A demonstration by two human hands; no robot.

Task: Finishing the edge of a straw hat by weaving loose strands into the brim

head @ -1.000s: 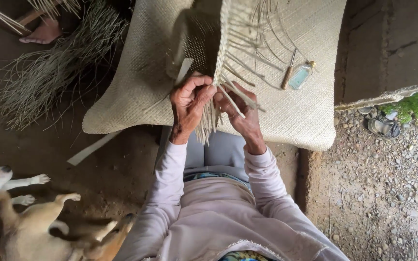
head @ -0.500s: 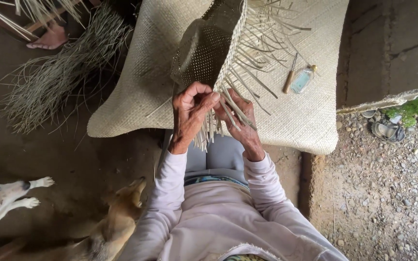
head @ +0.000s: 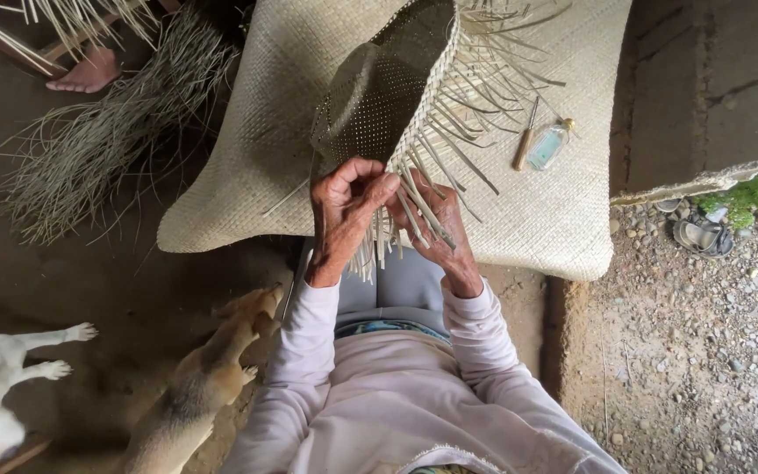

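a big pale woven straw mat [head: 554, 211] lies on the floor. on it stands a half-made woven straw basket [head: 388, 88]. the left hand [head: 344, 211] and right hand [head: 436, 228] pinch its loose straw strips [head: 423, 206] with bent fingers.

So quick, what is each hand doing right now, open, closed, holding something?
Left hand: closed, fingers pinching loose straw strips at the edge of the woven basket.
Right hand: closed around a bundle of the same strips.
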